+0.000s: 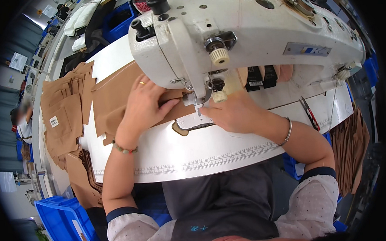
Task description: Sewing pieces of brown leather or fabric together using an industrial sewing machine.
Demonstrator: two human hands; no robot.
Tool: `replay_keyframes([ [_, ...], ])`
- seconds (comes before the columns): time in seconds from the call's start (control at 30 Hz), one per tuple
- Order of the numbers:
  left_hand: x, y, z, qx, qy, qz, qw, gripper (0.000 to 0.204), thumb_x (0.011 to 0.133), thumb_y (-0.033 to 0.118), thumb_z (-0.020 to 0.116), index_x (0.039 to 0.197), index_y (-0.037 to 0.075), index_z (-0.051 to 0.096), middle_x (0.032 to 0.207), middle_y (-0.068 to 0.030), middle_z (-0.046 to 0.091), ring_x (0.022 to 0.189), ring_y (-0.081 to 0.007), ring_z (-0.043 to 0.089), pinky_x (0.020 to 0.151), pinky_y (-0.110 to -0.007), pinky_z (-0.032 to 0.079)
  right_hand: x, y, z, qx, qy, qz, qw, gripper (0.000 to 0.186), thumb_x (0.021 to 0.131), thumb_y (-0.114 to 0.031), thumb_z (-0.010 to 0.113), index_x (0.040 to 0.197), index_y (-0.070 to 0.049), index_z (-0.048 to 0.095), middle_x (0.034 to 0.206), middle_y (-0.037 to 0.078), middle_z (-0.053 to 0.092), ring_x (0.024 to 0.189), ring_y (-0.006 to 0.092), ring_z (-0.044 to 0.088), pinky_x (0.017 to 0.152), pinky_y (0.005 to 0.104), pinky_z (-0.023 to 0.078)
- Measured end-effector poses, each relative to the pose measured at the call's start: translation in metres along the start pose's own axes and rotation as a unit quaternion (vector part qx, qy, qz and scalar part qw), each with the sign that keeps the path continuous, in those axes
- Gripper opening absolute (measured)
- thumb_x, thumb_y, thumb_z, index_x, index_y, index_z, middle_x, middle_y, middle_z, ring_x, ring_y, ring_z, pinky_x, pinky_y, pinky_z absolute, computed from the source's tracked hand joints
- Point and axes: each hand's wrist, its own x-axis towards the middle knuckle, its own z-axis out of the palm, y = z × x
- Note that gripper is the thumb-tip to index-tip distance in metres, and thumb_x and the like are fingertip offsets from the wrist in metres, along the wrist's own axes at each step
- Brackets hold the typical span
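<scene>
The left hand (144,103) lies on flat, plain brown cloth (114,96) under the sewing machine (249,32), the right hand (233,112) beside the presser foot; whether either pinches, I cannot tell. Lower left, a blue bin (59,217) holds something pale.

- The cloth (114,93) is plain brown.
- The sewing machine (249,27) is off-white with cream knobs (219,56).
- The tabletop (160,152) is white with dark ruler marks (212,161).
- The sleeves (313,203) are white with dark dots.
- The bin (59,212) is blue.
</scene>
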Motion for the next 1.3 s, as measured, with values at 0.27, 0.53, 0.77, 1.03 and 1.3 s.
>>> replay_keyframes([
  [0.27, -0.054, 0.054, -0.031, 0.118, -0.122, -0.243, 0.955, 0.064, 0.095, 0.045, 0.074, 0.141, 0.003, 0.060, 0.140, -0.0202, 0.065, 0.125, -0.0388, 0.065, 0.096, -0.046, 0.058, 0.005, -0.029, 0.015, 0.186, 0.052, -0.134, 0.972, 0.032, 0.088, -0.012, 0.073, 0.117, 0.000, 0.072, 0.124, 0.014, 0.071, 0.116, 0.0308, 0.067, 0.102, 0.0413, 0.053],
  [0.53, -0.070, 0.079, -0.044, 0.016, -0.140, -0.220, 0.965, 0.035, 0.098, 0.036, 0.073, 0.110, 0.004, 0.069, 0.100, -0.0104, 0.074, 0.075, -0.0272, 0.072, 0.069, -0.036, 0.058, 0.004, -0.024, 0.015, 0.131, 0.035, -0.135, 0.982, 0.035, 0.087, -0.019, 0.076, 0.117, -0.001, 0.070, 0.110, 0.010, 0.070, 0.104, 0.0269, 0.066, 0.091, 0.0399, 0.053],
  [0.77, -0.090, 0.071, -0.039, -0.447, -0.114, -0.424, 0.779, 0.054, 0.115, 0.045, 0.046, 0.101, -0.001, 0.071, 0.081, -0.0006, 0.069, 0.069, -0.0079, 0.063, 0.063, -0.024, 0.052, 0.004, -0.022, 0.017, 0.129, 0.040, -0.127, 0.983, 0.018, 0.083, -0.018, 0.074, 0.092, -0.004, 0.069, 0.095, 0.007, 0.063, 0.092, 0.0256, 0.063, 0.084, 0.0383, 0.053],
  [1.03, -0.051, 0.075, -0.051, -0.208, -0.131, -0.312, 0.918, 0.023, 0.098, 0.024, 0.077, 0.103, 0.001, 0.074, 0.086, -0.0106, 0.074, 0.068, -0.0190, 0.068, 0.063, -0.031, 0.053, 0.003, -0.024, 0.026, 0.085, 0.068, -0.152, 0.982, 0.009, 0.082, -0.016, 0.066, 0.084, -0.007, 0.066, 0.088, 0.004, 0.061, 0.088, 0.0228, 0.062, 0.079, 0.0360, 0.052],
  [1.3, 0.018, 0.051, -0.006, -0.216, -0.137, -0.175, 0.951, 0.033, 0.084, 0.024, 0.089, 0.103, 0.002, 0.073, 0.089, -0.0095, 0.072, 0.076, -0.0212, 0.068, 0.069, -0.035, 0.054, -0.004, -0.024, 0.015, 0.043, 0.069, -0.169, 0.982, 0.009, 0.077, -0.015, 0.067, 0.084, -0.010, 0.062, 0.081, 0.002, 0.057, 0.076, 0.0173, 0.061, 0.063, 0.0323, 0.049],
])
